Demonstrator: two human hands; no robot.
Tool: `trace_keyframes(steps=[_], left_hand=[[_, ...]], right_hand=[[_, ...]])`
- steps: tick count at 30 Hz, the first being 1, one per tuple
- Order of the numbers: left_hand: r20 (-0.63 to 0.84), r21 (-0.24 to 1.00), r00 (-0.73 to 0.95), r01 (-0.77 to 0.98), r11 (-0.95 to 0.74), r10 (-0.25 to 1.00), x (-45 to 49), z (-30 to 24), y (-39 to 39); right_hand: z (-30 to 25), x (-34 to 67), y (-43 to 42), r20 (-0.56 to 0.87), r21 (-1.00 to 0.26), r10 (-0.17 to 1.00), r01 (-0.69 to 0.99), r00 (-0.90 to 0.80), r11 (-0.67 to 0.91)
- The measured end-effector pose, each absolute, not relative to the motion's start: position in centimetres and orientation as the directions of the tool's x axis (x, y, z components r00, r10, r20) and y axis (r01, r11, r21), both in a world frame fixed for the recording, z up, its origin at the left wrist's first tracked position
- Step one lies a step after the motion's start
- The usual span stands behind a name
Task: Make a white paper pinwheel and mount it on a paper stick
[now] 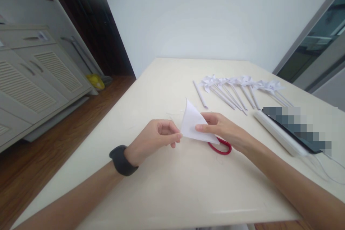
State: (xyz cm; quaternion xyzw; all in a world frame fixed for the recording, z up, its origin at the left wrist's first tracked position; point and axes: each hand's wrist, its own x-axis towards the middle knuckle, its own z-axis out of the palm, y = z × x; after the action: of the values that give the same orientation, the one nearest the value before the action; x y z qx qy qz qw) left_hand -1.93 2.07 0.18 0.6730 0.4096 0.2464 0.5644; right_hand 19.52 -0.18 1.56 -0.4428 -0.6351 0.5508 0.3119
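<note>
A white sheet of paper [192,120], folded into a triangle, is held up over the table. My right hand [215,125] grips its right side, thumb in front and the other fingers behind. At the lower left corner, the thumb and fingertips of my left hand [164,134] pinch the paper's edge. Under the paper and my right hand lies a pair of scissors with red handles [223,147]; only a handle loop shows, and the blades are hidden.
Several white paper pinwheels [242,82] on rolled paper sticks lie at the back right, beside a loose paper tube [200,94]. Right of my hand rest a white bar-shaped object [280,133], a dark, partly pixelated device [293,129] and a cable [320,165]. A wall [199,14] bounds the table's [161,194] far edge.
</note>
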Motion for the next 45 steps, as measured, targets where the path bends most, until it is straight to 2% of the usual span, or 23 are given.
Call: trace_keyframes(steps=[3, 7, 26, 33, 39, 45], left_hand=[[-0.167, 0.96, 0.59, 0.281, -0.008, 0.79, -1.72, 0.05, 1.75], [-0.183, 0.954, 0.611, 0.298, -0.01, 0.77, -1.65, 0.0, 1.5], [-0.246, 0.932, 0.63, 0.364, 0.0, 0.737, -1.62, 0.38, 1.45], [-0.245, 0.942, 0.641, 0.335, 0.022, 0.728, -1.71, 0.38, 1.53], [-0.272, 0.935, 0.658, 0.354, 0.03, 0.703, -1.68, 0.21, 1.49], [-0.269, 0.95, 0.681, 0.306, 0.07, 0.681, -1.66, 0.44, 1.47]], right_hand=[[1.31, 18.96, -0.27, -0.138, -0.987, 0.879, 0.138, -0.456, -0.083], [1.28, 18.7, -0.33, -0.149, -0.983, 0.898, 0.161, -0.415, -0.089], [1.12, 19.55, 0.18, 0.063, -0.96, 0.958, 0.247, -0.28, 0.135], [1.24, 19.4, -0.07, 0.084, -0.977, 0.967, 0.172, -0.241, 0.128], [1.56, 19.13, -0.49, 0.165, -0.937, 0.956, 0.263, -0.243, 0.229], [1.37, 18.96, -0.58, 0.248, -0.924, 0.948, 0.245, -0.199, 0.293]])
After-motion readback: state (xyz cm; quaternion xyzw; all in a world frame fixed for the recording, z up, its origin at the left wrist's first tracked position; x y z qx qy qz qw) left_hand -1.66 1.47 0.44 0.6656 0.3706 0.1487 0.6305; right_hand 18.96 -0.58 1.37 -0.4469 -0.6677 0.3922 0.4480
